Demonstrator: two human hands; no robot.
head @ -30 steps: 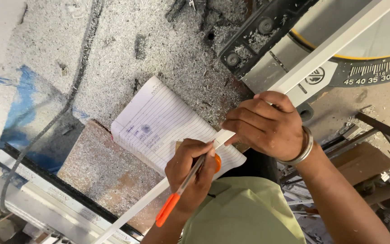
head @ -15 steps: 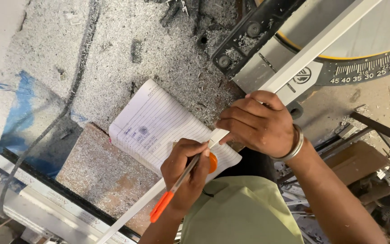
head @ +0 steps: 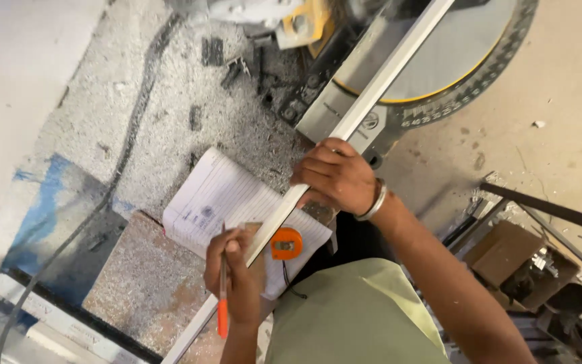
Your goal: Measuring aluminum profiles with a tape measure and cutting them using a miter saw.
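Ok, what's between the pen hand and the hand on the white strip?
Head view: between the left hand with its pen and the right hand, the white strip crosses the open notebook, an orange tape measure beside it.

Pen hand: we log it drawn back toward the lower centre of the frame, its orange-tipped pen turned from slanted to nearly upright. Small orange round tape measure: formerly hidden under that hand, now exposed on the lined paper notebook. View: we note more of the round saw table at upper right.
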